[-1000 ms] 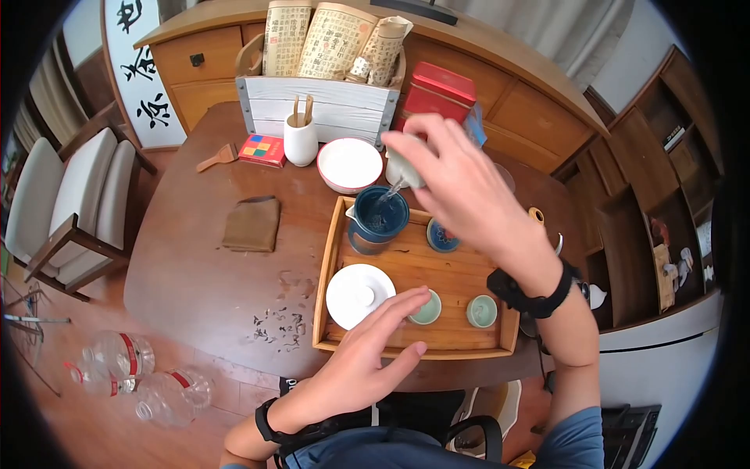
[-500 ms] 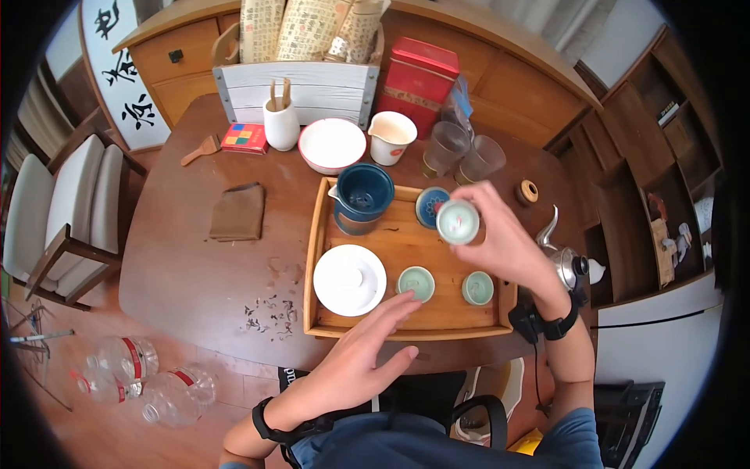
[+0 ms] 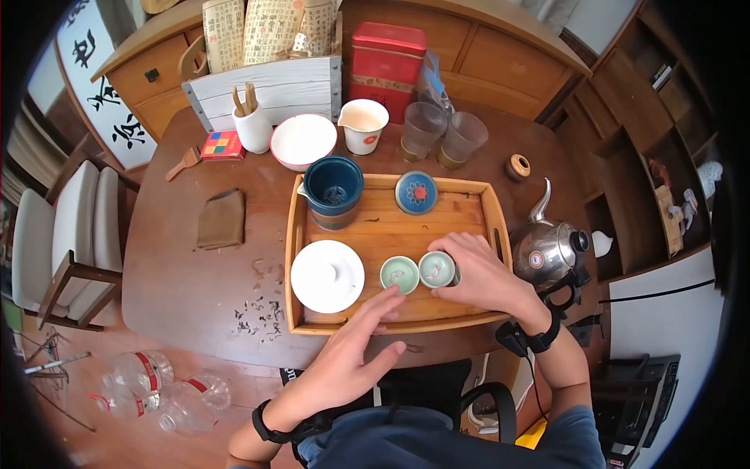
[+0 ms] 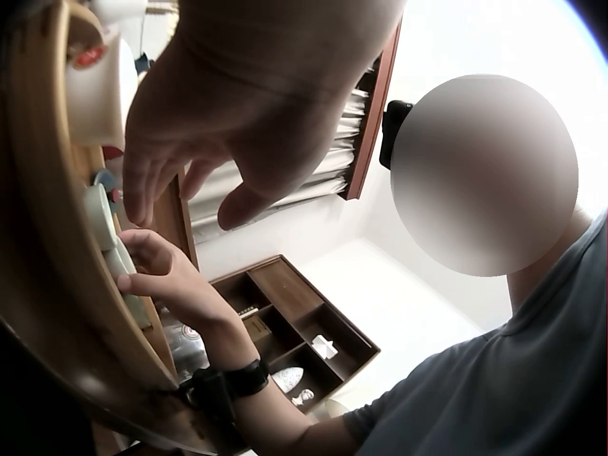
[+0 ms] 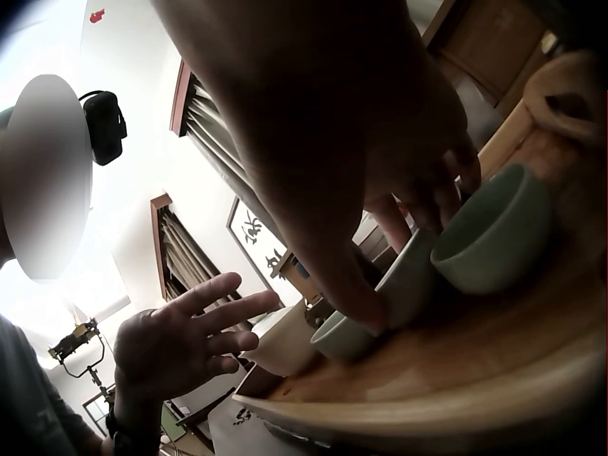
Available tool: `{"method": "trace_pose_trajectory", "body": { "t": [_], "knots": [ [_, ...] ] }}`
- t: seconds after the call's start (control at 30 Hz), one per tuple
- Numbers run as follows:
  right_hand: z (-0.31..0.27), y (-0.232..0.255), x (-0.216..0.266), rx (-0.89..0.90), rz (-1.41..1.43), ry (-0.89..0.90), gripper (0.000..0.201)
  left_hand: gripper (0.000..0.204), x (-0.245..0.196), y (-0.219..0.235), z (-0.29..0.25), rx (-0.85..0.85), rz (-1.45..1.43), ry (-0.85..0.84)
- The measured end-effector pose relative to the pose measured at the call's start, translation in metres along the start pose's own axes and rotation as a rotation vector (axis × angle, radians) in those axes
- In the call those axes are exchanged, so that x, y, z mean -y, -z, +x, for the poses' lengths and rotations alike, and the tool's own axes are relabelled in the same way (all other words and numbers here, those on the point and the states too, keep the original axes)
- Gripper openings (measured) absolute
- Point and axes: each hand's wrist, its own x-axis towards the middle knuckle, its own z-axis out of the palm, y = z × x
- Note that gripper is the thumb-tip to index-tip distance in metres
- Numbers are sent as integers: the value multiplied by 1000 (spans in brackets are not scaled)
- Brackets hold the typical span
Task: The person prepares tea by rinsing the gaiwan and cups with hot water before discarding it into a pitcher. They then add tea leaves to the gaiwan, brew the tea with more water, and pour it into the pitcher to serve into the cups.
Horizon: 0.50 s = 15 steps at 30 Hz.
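My right hand [image 3: 480, 273] pinches a pale green teacup [image 3: 437, 269] between thumb and fingers, low over the wooden tray [image 3: 367, 319]. A second green teacup [image 3: 399, 275] stands just left of it. The third green teacup [image 5: 494, 233] shows on the tray in the right wrist view; in the head view my right hand mostly hides it. My left hand [image 3: 348, 363] hovers over the tray's front edge, fingers extended near the second cup and holding nothing. A white lidded bowl [image 3: 327, 277], a dark blue pitcher [image 3: 334, 191] and a blue flowered lid [image 3: 416, 192] sit on the tray.
A steel kettle [image 3: 543, 250] stands right of the tray. Behind are a white bowl [image 3: 303, 142], a white pitcher [image 3: 364, 125], two clear cups [image 3: 462, 141] and a red tin [image 3: 384, 66]. A brown cloth [image 3: 221, 220] and scattered tea leaves [image 3: 258, 319] lie left.
My right hand first poured from a green cup into the blue pitcher, then carried that cup back toward me, down between the other two cups. My left hand stayed near the tray's front edge.
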Motion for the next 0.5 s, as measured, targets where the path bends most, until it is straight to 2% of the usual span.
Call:
{"method": "trace_pose_trajectory", "body": {
  "t": [0.1,0.2,0.3,0.5],
  "knots": [
    [-3,-3,-1,-30,0,16,58,67,-1,1,1,-2,8,14],
    [-4,-1,-1,27,-19,6,61,67,0,1,1,0,14,14],
    [-2,-1,3,-69,-43,96,66,69,-1,0,1,-10,-5,31],
    [22,-28,19,-68,-56,208,65,70,-3,1,-2,-18,-11,32]
  ]
}}
